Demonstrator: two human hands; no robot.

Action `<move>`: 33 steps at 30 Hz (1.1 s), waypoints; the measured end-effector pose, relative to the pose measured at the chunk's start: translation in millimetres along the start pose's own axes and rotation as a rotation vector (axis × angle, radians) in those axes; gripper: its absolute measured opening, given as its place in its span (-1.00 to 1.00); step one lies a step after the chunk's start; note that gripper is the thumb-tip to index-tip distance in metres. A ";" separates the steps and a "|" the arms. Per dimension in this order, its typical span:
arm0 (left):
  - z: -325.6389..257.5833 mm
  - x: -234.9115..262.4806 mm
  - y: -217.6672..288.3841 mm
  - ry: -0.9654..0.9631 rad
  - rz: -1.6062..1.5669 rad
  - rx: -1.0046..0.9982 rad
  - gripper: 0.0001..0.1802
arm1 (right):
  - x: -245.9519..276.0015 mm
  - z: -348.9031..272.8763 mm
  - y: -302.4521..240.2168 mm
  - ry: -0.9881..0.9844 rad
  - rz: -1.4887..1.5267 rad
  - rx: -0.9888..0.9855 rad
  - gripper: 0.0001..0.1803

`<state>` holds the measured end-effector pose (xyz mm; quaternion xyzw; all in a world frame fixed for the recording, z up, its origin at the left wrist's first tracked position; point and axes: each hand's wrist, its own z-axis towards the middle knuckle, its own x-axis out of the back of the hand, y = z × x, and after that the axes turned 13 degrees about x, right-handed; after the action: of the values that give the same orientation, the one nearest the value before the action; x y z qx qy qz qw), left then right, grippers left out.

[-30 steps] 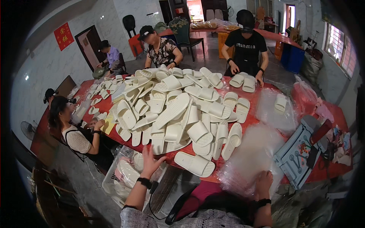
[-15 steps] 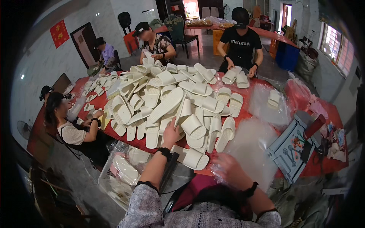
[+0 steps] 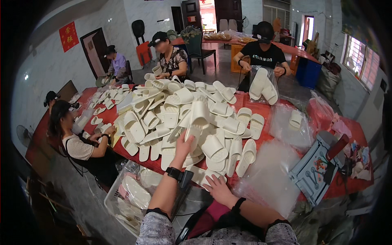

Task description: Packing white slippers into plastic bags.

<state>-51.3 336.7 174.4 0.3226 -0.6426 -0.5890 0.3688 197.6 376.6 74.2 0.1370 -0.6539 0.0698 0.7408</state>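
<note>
Left hand (image 3: 184,143) raised over slipper pile (image 3: 179,110) on red desk (image 3: 261,110), grip clamped on white slipper (image 3: 198,116), held upright above heap. Right hand (image 3: 216,188) flat at near desk edge, fingers spread, touching slipper at edge; grip apart. Clear bags (image 3: 271,179) just right. Basket (image 3: 130,196) of bagged slippers below desk, left.

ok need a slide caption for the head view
Left hand lifts a white slipper from the pile on the red table; right hand rests at the table's near edge.
</note>
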 end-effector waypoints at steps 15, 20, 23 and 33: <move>-98.4 24.6 110.9 -0.469 -0.356 0.099 -0.50 | 17.1 -10.1 21.7 0.313 0.640 -0.055 -0.21; -141.7 -28.5 96.8 -0.610 -0.419 0.226 -0.48 | 80.4 -57.1 49.9 0.545 1.820 -0.162 -0.40; -176.4 -66.8 75.3 -0.657 -0.395 0.293 -0.42 | 138.5 -83.8 43.3 0.824 1.754 -0.222 -0.47; -210.1 -138.3 -24.2 -0.965 -0.218 0.373 -0.40 | 163.1 -176.7 34.0 1.033 1.436 -0.767 -0.64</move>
<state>199.5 342.8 144.5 0.1399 -0.7959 -0.5812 -0.0958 377.8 448.6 220.2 -0.5947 -0.1536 0.3397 0.7123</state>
